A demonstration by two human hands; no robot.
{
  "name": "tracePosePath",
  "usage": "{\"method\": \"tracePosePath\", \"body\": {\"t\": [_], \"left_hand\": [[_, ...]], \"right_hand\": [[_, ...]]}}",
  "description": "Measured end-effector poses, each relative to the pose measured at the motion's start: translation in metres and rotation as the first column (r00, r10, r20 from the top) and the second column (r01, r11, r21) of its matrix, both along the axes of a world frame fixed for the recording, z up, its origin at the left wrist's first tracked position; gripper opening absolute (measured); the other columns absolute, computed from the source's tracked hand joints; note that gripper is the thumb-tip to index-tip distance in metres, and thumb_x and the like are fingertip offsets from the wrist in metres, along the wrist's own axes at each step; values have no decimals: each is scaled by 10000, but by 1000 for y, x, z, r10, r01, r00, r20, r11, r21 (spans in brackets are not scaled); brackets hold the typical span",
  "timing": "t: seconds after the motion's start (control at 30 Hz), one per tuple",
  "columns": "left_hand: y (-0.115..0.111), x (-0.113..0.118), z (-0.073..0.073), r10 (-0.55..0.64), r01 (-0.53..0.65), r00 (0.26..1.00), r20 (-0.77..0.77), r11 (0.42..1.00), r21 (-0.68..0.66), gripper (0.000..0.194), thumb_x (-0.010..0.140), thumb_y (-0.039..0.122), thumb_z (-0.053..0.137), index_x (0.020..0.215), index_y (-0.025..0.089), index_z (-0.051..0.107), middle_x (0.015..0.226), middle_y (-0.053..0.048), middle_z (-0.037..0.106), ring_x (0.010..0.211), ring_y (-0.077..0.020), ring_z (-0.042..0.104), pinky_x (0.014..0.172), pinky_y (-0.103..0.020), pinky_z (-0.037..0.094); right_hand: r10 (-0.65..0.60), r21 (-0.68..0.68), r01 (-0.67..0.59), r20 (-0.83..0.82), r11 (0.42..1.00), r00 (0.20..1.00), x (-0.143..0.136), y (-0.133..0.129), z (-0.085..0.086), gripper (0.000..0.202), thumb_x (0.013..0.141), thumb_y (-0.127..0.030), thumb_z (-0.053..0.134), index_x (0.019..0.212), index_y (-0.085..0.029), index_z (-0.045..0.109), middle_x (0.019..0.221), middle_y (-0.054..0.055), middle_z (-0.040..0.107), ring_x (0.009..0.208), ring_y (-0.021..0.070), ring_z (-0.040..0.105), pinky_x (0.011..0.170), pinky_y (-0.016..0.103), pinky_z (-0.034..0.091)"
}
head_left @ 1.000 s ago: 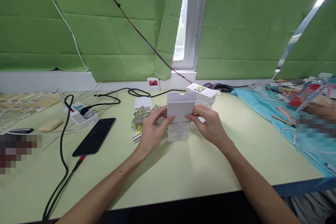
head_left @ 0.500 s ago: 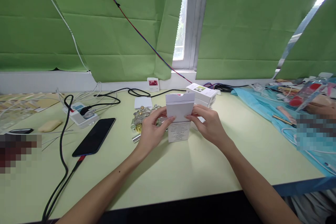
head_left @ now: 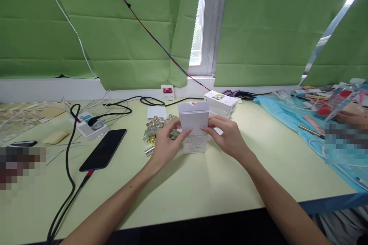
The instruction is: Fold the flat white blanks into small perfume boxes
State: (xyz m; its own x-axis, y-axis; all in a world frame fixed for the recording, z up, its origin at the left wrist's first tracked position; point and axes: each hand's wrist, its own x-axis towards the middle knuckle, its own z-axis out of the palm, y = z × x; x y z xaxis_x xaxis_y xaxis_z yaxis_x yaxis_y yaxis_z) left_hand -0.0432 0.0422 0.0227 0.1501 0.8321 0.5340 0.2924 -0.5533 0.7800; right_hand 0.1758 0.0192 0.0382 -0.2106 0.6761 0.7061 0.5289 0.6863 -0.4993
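Observation:
A white box (head_left: 194, 143) with small printed text on its near face stands upright at the middle of the table, its top flap raised. My left hand (head_left: 168, 139) grips its left side, thumb on the near face. On the right side, my right hand (head_left: 225, 132) pinches the box edge between thumb and fingers. Glass bottles (head_left: 155, 125) with gold parts lie just behind my left hand. Behind my right hand is a stack of white boxes (head_left: 220, 99).
A black phone (head_left: 103, 150) on a cable and a white power strip (head_left: 91, 128) lie to the left. Blue sheeting (head_left: 284, 116) with a bottle and cables covers the right. A small card box (head_left: 168, 92) stands at the back. People's hands show at both edges.
The upper part of the white box has shifted slightly left, and its bottom is a little higher. My right hand has moved slightly left with it.

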Motion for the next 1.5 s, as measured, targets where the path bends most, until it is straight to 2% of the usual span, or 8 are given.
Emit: {"method": "tracePosePath", "body": {"t": [0.23,0.5,0.7,1.03,1.3,1.5], "left_hand": [[0,0,-3,-2,3,1000,-16,999,51,309,895,436,696,1134,240,685,1136,-70,735,1001,-231,682,908,-388,537],[-1,-1,-2,1,4,997,-79,998,64,310,902,423,690,1149,236,679,1104,-68,736,968,-232,673,862,-370,533],[-1,1,0,-5,10,997,-82,998,57,312,904,426,687,1142,226,677,1100,-68,737,960,-228,673,856,-365,532],[-3,2,2,-3,11,996,-93,997,77,292,909,413,680,1134,228,671,1085,-45,728,922,-200,654,834,-344,522],[-3,3,0,0,10,994,-112,996,86,285,915,400,679,1145,233,665,1085,-38,725,904,-188,647,831,-340,522],[-4,2,-1,6,6,992,-124,996,94,289,915,396,678,1152,230,665,1088,-39,728,905,-188,650,824,-336,523]], "right_hand": [[-6,-15,6,-9,1000,1000,-2,-3,4,122,967,-287,625,868,-227,662,870,48,713,740,182,625,571,306,505],[12,-20,-14,-116,1000,993,-5,-5,6,56,950,-286,656,944,-235,634,928,30,736,790,181,688,680,327,617],[15,-69,-29,-198,997,980,-4,-4,2,226,933,-326,694,1102,-250,565,1080,51,730,869,182,720,805,367,644],[33,-65,-47,-203,997,979,-3,-5,4,435,950,-364,671,1346,-323,497,1143,39,751,909,194,732,802,359,641],[48,-41,-57,-196,998,979,-4,-5,4,389,962,-314,651,1336,-316,545,1170,40,735,887,191,720,784,366,638],[66,-36,-75,-198,997,978,-3,-5,5,319,970,-282,637,1285,-297,586,1193,44,721,1007,206,702,825,366,626]]}}
